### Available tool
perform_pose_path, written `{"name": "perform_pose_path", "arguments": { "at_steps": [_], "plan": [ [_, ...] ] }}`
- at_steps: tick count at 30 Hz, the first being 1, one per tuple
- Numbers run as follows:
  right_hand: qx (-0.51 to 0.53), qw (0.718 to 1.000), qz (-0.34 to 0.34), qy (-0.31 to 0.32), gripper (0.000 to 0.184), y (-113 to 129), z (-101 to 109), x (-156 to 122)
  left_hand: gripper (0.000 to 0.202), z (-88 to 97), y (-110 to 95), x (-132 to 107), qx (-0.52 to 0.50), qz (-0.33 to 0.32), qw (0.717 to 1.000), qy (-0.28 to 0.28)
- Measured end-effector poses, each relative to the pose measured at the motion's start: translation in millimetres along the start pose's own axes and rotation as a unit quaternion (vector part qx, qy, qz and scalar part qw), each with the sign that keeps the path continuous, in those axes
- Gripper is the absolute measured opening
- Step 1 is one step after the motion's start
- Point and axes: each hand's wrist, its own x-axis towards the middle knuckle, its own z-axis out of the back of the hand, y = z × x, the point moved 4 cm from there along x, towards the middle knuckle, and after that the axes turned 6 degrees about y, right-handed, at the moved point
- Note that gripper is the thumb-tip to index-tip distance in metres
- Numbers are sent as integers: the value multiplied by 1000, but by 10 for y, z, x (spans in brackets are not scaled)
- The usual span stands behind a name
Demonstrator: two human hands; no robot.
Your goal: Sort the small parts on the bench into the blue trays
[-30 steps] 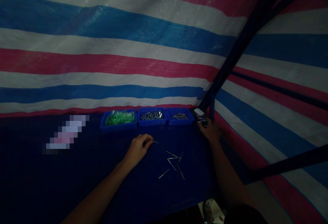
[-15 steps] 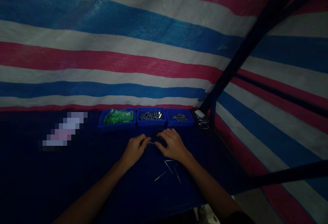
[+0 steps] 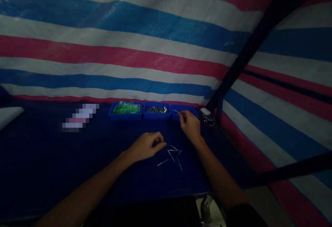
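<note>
My right hand [image 3: 190,125] is over the right-hand blue bin [image 3: 190,107], fingertips pinched by thin metal rods [image 3: 176,112] at its left side. One slim rod appears to be between thumb and forefinger; the hand covers most of the bin's contents. My left hand [image 3: 147,146] is just above the table with fingers loosely curled, the thumb slightly apart from them, and no object visible in it. Right beside its fingertips, several slim metal rods [image 3: 171,155] lie scattered on the dark blue table [image 3: 140,182].
Left of the right-hand bin stand a blue bin [image 3: 157,117] of short metal cylinders and another [image 3: 126,117] holding green plastic pieces. A dark tray [image 3: 209,120] with a white object sits at the right. Striped sheeting [image 3: 116,55] and dark frame bars [image 3: 238,67] enclose the table.
My right hand has moved away from the left, up to the right-hand bin. My left hand has shifted right toward the loose rods, and another rod now shows among them. The view has shifted.
</note>
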Motion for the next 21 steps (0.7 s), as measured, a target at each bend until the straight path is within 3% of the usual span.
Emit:
{"name": "perform_pose_path", "arguments": {
  "at_steps": [3,6,11,15,21],
  "plan": [
    [-49,989,-135,-28,38,-325,81,19,31,-77,-148,-102,61,-83,989,107],
    [-55,986,-155,-10,41,-411,65,-79,37,-97,-96,-135,69,-100,981,148],
    [-1,998,-59,22,31,-132,-60,-234,11,-118,88,-31,37,-92,985,139],
    [42,997,27,63,25,170,-167,-343,8,-135,159,24,32,-91,988,123],
    [120,976,145,109,23,490,-186,-550,13,-23,296,69,-7,-33,999,6]
  ]
}}
